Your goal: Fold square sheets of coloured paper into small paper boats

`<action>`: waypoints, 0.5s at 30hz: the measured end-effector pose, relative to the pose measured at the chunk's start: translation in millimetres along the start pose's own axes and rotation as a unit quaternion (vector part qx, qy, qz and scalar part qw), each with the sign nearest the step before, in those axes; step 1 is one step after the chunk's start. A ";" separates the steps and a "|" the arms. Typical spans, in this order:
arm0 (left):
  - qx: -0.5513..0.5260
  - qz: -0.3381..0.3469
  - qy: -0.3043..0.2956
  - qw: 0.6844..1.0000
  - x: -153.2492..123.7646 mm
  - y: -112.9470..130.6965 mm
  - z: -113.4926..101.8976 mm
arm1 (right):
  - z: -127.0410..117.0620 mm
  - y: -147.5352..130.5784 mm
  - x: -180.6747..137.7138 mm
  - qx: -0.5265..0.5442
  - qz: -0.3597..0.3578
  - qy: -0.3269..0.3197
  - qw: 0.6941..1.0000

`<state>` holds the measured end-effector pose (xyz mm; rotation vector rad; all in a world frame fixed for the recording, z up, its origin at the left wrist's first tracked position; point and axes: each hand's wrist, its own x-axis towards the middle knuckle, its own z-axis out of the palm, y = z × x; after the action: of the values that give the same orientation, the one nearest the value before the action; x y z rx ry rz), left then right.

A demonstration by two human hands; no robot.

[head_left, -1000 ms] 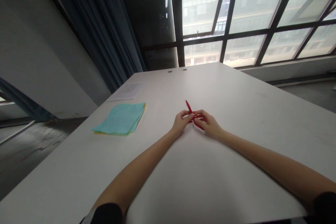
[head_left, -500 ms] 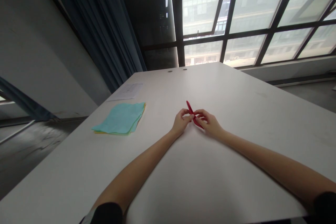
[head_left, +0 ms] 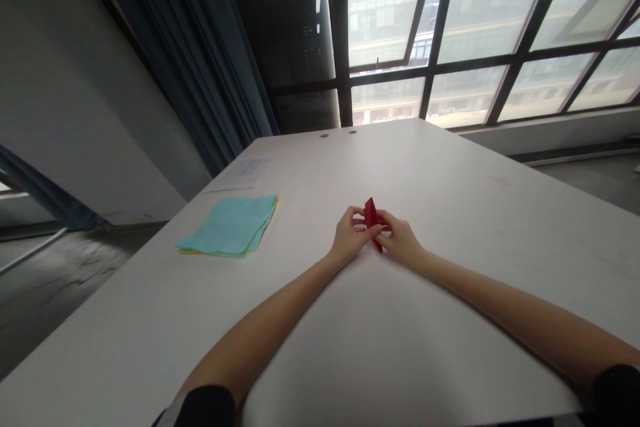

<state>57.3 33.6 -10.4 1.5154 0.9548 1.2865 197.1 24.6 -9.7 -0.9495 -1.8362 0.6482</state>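
A small folded piece of red paper (head_left: 371, 215) stands on edge between both my hands, near the middle of the white table (head_left: 450, 167). My left hand (head_left: 349, 240) pinches it from the left with thumb and fingers. From the right, my right hand (head_left: 400, 240) pinches the same piece. Both wrists rest on the tabletop, and part of the paper is hidden behind my fingers.
A stack of coloured paper sheets (head_left: 227, 227), teal on top, lies to the left near the table's edge. A white printed sheet (head_left: 243, 175) lies farther back on the left. Large windows (head_left: 470, 27) and a dark curtain (head_left: 200, 53) stand beyond the table.
The red paper looked long and slanted before; now it is shorter and more upright between my fingers. Both hands have drawn slightly closer together around it.
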 end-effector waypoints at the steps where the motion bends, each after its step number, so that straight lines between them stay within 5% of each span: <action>1: 0.005 0.001 0.004 1.000 -0.1 -0.8 0.6 | 0.3 0.3 -0.1 -0.013 0.000 0.002 1.000; 15: 0.067 0.023 0.045 0.997 -3.2 -0.9 7.2 | 6.5 1.9 1.8 -0.117 -0.004 0.018 0.993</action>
<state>63.9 29.8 -12.5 1.6003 1.0882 1.3557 191.5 27.0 -13.1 -1.0975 -1.9118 0.4127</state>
